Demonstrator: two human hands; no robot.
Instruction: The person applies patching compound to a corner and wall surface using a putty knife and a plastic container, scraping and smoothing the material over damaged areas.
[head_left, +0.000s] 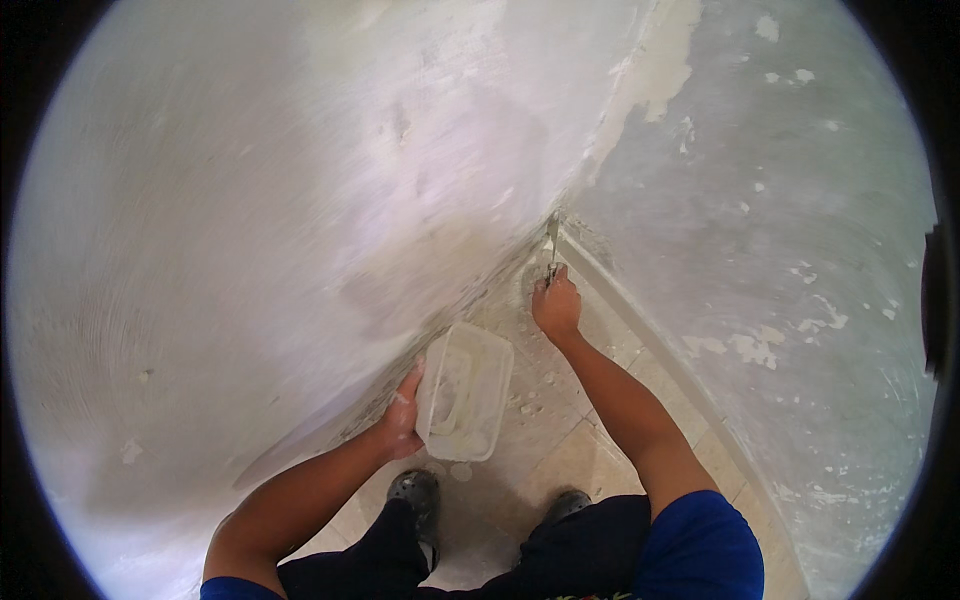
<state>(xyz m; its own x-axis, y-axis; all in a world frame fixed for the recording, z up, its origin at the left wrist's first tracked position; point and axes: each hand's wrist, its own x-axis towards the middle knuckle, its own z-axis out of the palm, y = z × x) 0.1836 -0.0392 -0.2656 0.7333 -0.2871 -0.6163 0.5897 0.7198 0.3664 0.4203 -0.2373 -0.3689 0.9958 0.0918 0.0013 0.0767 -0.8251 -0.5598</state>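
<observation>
Our R hand (pixel 557 302) grips a narrow-bladed tool (pixel 554 234), blade beyond the fingers at the wall corner (pixel 560 214), prob. working there; our L hand (pixel 403 414) holds a plastic tub (pixel 492 400) rightward of its partly hidden fingers; next move prob. needs steady pressure.

Blue sleeves (pixel 705 550), seemingly black trousers (pixel 585 540)

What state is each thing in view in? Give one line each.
Tub: open, held, smeared inside
Knife: gripped, blade exposed
Left hand: holding tub's side
Right hand: closed around knife
Left wall: smeared, patchy
Right wall: grey, patchy
Floor: tiled, dusty, littered
Shoes: worn, on floor
Trousers: worn
Shirt: worn
</observation>
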